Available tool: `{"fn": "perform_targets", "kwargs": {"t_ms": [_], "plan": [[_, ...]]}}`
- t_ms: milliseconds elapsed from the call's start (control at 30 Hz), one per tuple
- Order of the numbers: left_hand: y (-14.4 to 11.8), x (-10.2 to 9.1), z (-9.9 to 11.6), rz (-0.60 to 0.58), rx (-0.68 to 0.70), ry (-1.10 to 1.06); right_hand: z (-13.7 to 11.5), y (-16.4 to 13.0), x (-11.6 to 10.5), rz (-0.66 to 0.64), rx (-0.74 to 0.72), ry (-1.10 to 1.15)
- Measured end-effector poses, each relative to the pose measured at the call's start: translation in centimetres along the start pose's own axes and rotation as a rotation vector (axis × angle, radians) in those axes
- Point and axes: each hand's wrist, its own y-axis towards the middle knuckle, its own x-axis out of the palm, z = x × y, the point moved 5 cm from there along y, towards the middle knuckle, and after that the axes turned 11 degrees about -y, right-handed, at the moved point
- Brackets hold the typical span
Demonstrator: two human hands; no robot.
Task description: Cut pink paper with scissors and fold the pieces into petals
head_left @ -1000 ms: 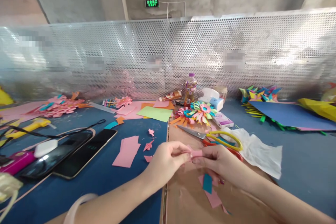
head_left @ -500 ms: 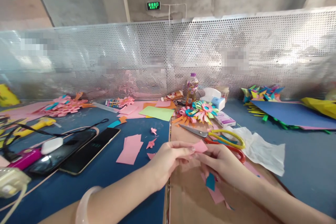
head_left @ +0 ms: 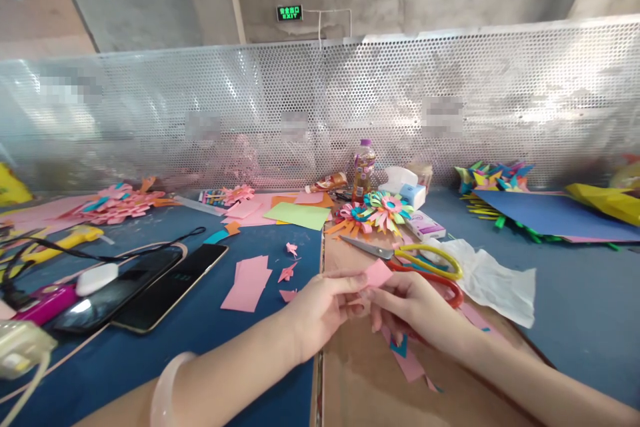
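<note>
My left hand and right hand pinch one pink paper — apparently part-folded; left of my grip, small folded pieces seem finished, flat sheets unworked.

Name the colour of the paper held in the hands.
The paper is pink, showing best in the head view.

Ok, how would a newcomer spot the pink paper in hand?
Find the brown surface beside the blue tabletop. Over it, the pink paper piece is pinched between the left hand and right hand. It is held up, while the pink rectangles to the left lie flat.
</note>
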Motion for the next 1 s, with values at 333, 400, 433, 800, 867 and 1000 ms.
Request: {"fn": "perform_targets", "kwargs": {"t_ms": [333, 400, 433, 800, 867, 1000], "plan": [[-0.1, -0.1, -0.2, 0.009, -0.021, -0.049, -0.1, 0.0, 0.1, -0.037, 0.032, 0.024], [-0.1, -0.2, -0.2, 0.02, -0.021, -0.053, -0.2, 0.0, 0.3, -0.05, 0.024, 0.03], [-0.1, -0.2, -0.3, 0.017, -0.022, -0.05, -0.3, 0.0, 0.3, -0.048, 0.017, 0.031], [-0.2, 0.0, 0.9, 0.022, 0.148, 0.359, -0.9, -1.0, 0.6, -0.124, 0.023, -0.056], [-0.2, 0.0, 1.3, 0.036, 0.191, 0.377, -1.0, -0.8, 0.4, -0.079, 0.002, -0.027], [-0.2, -0.2, 1.7, 0.076, 0.239, 0.362, -0.8, -0.5, 0.0, -0.009, -0.01, 0.055]]}}
